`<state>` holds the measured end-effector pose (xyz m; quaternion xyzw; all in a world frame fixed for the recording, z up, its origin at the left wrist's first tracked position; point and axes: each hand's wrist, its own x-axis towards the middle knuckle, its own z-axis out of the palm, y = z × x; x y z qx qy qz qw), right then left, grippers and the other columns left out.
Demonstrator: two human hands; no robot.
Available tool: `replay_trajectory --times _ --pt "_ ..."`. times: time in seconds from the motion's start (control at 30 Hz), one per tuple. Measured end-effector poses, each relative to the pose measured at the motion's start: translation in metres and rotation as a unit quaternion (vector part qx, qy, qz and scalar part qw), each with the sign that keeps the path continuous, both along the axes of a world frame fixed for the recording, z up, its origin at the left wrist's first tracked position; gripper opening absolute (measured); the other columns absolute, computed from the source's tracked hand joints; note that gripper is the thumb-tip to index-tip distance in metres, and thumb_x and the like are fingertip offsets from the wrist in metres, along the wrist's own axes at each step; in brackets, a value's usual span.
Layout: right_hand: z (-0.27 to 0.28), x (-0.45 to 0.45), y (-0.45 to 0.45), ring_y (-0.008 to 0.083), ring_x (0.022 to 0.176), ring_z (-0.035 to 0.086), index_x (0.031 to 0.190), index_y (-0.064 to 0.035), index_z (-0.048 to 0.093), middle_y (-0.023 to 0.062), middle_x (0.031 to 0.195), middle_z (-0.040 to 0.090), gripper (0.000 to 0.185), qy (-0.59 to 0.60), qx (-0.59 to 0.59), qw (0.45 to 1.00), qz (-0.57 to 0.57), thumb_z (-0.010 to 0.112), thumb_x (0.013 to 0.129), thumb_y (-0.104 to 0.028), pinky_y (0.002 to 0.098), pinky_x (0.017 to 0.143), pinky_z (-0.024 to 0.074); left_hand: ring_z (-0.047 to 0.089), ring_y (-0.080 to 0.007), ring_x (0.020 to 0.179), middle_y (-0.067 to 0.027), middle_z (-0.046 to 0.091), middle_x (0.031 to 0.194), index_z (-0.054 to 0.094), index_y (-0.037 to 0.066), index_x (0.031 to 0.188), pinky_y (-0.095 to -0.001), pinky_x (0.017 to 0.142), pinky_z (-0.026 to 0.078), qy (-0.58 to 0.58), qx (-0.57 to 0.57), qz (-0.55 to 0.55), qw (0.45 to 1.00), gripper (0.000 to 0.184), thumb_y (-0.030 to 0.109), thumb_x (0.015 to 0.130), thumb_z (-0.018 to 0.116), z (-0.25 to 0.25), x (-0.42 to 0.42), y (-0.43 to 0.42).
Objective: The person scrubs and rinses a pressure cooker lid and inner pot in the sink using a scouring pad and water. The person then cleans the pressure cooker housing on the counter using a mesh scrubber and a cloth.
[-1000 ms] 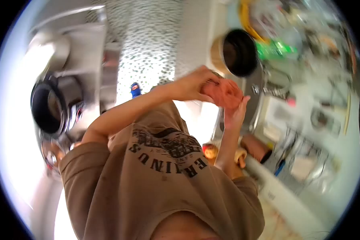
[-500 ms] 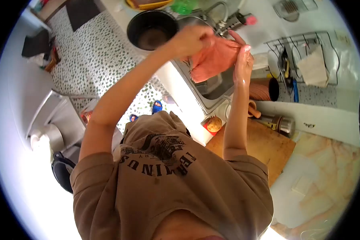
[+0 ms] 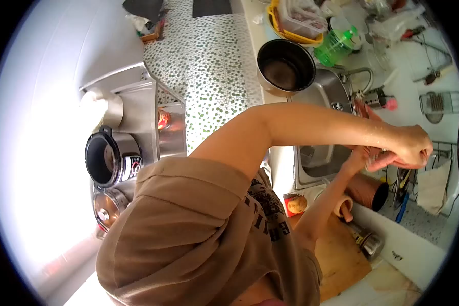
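My left forearm reaches across the sink to the right, and my left hand (image 3: 413, 147) is closed in a fist around the salmon-pink cloth (image 3: 383, 161). Part of the cloth shows just below that fist, and another part appears above the forearm. Close beside it on the left is my right hand (image 3: 359, 157), against the cloth, its fingers partly covered by the cloth and my left forearm. Both hands are between the steel sink (image 3: 324, 166) and the wire rack (image 3: 438, 153).
A black-lined pot (image 3: 285, 66) stands at the sink's far left, near a green bottle (image 3: 336, 47). A potato (image 3: 297, 204), a wooden board (image 3: 341, 255) and a brown cylinder (image 3: 367, 192) are nearer. Cookers (image 3: 112, 158) stand on the left shelf.
Both hands have moved right and away from over the sink, toward the wire rack. The cloth, spread between them half a second ago, is now bunched. My left arm crosses over my right.
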<state>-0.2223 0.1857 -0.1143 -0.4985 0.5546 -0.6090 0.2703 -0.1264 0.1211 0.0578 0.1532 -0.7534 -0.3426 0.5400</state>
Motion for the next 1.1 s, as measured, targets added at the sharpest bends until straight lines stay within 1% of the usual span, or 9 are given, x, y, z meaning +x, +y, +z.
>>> replay_trajectory --times 0.1,0.2,0.3,0.47,0.6,0.7,0.73,0.83,1.1 --pt "0.012 -0.036 -0.027 0.0267 0.116 0.052 0.137 -0.0031 0.036 0.0150 0.131 0.048 0.061 -0.264 -0.047 0.962 -0.049 0.061 0.088 -0.029 0.0377 0.093 0.0473 0.064 -0.0311 0.079 -0.0132 0.067 0.081 0.067 0.009 0.081 -0.0397 0.070 0.051 -0.015 0.013 0.036 0.999 0.022 0.028 0.071 0.060 -0.006 0.067 -0.001" --pt "0.043 -0.074 -0.039 0.0245 0.104 0.059 0.123 0.0025 0.046 0.0165 0.121 0.054 0.045 -0.234 0.035 0.967 0.098 0.056 0.090 -0.027 0.0335 0.084 0.0527 0.063 -0.0317 0.087 -0.0146 0.065 0.092 0.057 0.009 0.108 -0.0436 0.071 0.048 -0.339 0.050 0.077 0.936 0.045 0.031 0.071 0.068 -0.063 0.132 -0.009" --pt "0.061 -0.033 -0.043 0.0215 0.100 0.062 0.116 0.0038 0.050 0.0178 0.118 0.056 0.034 -0.361 0.049 0.922 0.128 0.051 0.093 -0.021 0.0346 0.085 0.0545 0.050 -0.0317 0.118 -0.0190 0.051 0.127 0.027 0.007 0.143 -0.0384 0.096 0.042 -0.385 0.018 0.100 0.917 0.104 0.046 0.061 0.080 -0.158 0.103 -0.002" --pt "0.040 -0.030 -0.051 0.0251 0.123 0.046 0.129 0.0020 0.041 0.0179 0.135 0.042 0.039 -0.613 0.056 0.747 0.250 0.049 0.095 -0.016 0.0449 0.102 0.0430 0.046 -0.0295 0.120 -0.0153 0.049 0.126 0.034 0.004 0.137 -0.0383 0.093 0.043 0.167 0.191 -0.151 0.955 0.093 0.019 0.059 0.081 -0.167 0.064 -0.001" --pt "0.018 -0.009 -0.003 0.0327 0.132 0.035 0.138 -0.0028 0.032 0.0153 0.143 0.034 0.058 -0.080 -0.044 0.956 0.278 0.057 0.091 -0.025 0.0527 0.107 0.0339 0.052 -0.0213 0.111 -0.0152 0.056 0.117 0.036 0.006 0.138 -0.0414 0.093 0.044 0.305 0.466 -0.256 0.790 0.083 0.000 0.064 0.074 -0.132 0.085 -0.010" --pt "0.006 0.006 0.042 0.0354 0.133 0.033 0.142 -0.0086 0.029 0.0160 0.145 0.031 0.062 -0.425 0.096 0.841 0.320 0.058 0.091 -0.028 0.0543 0.107 0.0324 0.062 -0.0228 0.086 -0.0141 0.061 0.093 0.050 0.006 0.113 -0.0488 0.076 0.048 0.012 0.126 -0.014 0.992 0.056 0.001 0.061 0.069 -0.103 0.083 -0.010" --pt "0.007 0.010 0.046 0.0363 0.132 0.033 0.143 -0.0111 0.027 0.0165 0.145 0.031 0.062 -0.565 0.132 0.747 0.325 0.057 0.091 -0.029 0.0549 0.108 0.0316 0.063 -0.0241 0.081 -0.0154 0.062 0.087 0.051 0.006 0.104 -0.0509 0.074 0.047 -0.019 -0.101 0.033 0.994 0.048 0.006 0.060 0.070 -0.115 0.067 -0.018" --pt "-0.037 -0.024 0.017 0.0348 0.131 0.036 0.142 -0.0074 0.028 0.0164 0.144 0.033 0.056 -0.555 0.053 0.724 0.406 0.050 0.095 -0.029 0.0526 0.108 0.0319 0.056 -0.0242 0.102 -0.0127 0.060 0.104 0.053 0.010 0.106 -0.0525 0.082 0.042 -0.376 -0.129 -0.127 0.909 0.054 0.013 0.055 0.073 -0.111 0.050 0.015" --pt "-0.011 -0.005 0.025 0.0299 0.119 0.043 0.133 -0.0040 0.035 0.0156 0.133 0.041 0.048 -0.530 0.072 0.818 0.213 0.050 0.091 -0.021 0.0465 0.101 0.0372 0.051 -0.0310 0.102 -0.0078 0.054 0.105 0.051 0.013 0.111 -0.0524 0.087 0.038 -0.102 -0.311 -0.098 0.940 0.050 0.023 0.066 0.071 -0.160 0.016 0.047"
